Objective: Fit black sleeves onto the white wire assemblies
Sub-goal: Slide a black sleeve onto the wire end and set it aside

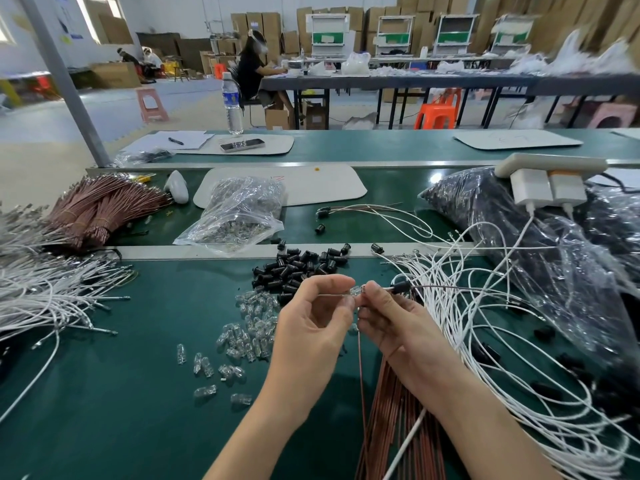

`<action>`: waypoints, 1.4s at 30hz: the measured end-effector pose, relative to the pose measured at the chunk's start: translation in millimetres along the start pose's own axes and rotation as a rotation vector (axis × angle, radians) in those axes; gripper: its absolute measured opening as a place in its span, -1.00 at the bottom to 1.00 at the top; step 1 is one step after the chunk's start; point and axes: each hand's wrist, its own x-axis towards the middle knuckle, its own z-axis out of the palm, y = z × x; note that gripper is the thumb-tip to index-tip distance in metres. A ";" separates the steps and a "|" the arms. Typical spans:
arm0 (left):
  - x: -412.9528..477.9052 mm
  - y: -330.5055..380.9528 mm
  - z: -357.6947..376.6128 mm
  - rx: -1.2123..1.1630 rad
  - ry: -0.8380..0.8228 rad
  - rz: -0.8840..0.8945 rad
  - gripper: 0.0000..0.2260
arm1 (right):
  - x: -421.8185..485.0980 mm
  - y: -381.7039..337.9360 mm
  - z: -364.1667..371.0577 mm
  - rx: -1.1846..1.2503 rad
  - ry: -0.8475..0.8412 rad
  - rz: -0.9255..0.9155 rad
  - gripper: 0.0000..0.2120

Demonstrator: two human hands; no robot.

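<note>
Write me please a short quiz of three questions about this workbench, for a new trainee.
1. True or false: the black sleeve on the held wire lies between the left hand and the right hand.
2. What lies nearer the person than the pile of loose sleeves? A. clear bulbs B. scissors C. tape
3. Fill in: the left hand pinches a small clear ____.
Key: 1 false, it is beyond the right hand; 2 A; 3 bulb.

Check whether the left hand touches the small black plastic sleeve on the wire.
Apart. Head view: the right hand sits between the left hand and the black sleeve.
</note>
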 end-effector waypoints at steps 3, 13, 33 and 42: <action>1.0 0.5 -2.9 0.032 -0.024 0.016 -0.80 | -0.1 -0.5 -1.1 0.002 -0.009 0.002 -0.78; 3.5 2.8 -11.5 0.079 -0.079 0.050 -0.80 | -1.0 -1.2 -1.9 -0.056 -0.037 -0.021 -0.81; 2.1 -7.8 -10.5 0.141 -0.065 0.113 -0.82 | -0.5 0.2 -5.3 -0.073 -0.039 0.004 -0.77; 3.5 -11.1 -11.2 0.457 -0.060 0.325 -0.73 | -3.5 -5.9 -0.6 -0.096 -0.048 0.031 -0.76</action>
